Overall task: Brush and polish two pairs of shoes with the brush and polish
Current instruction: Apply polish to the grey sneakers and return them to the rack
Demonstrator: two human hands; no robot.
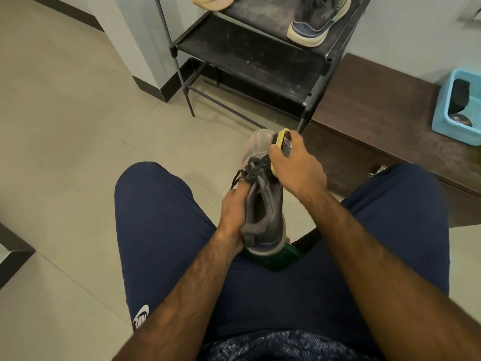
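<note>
Head view. Item in hand: shoe (263, 204), grey, laced, lying at centre between the knees, toe pointing far and heel near.

- Left hand (233, 212) is gripping the shoe on its left side, fingers curling over the collar below the laces.
- Right hand (296, 168) is wrapping its fingers round the brush (282, 140), yellow-backed, and pressing it against the right side of the upper beside the laces. The bristles are hidden.
- Step, as judged: this shoe is being brushed, with polishing yet to come. The next move is likely calling for strokes toward the toe, the left hand turning the shoe to offer its other side.
- Tin (460, 120), probably the polish, is sitting in the basket (442, 118) at far right, well apart from both hands. Fetching it is going to need a long reach to the right.
- Basket is resting on the bench (377, 108), whose near edge is running just right of the brush hand.
- Rack (250, 61) is standing far of the shoe, its front leg close to the brush tip. A second shoe (317, 19) is sitting on its upper shelf.
- Floor (78, 126) is lying open to the left, giving the roomier side for swinging the shoe.
</note>
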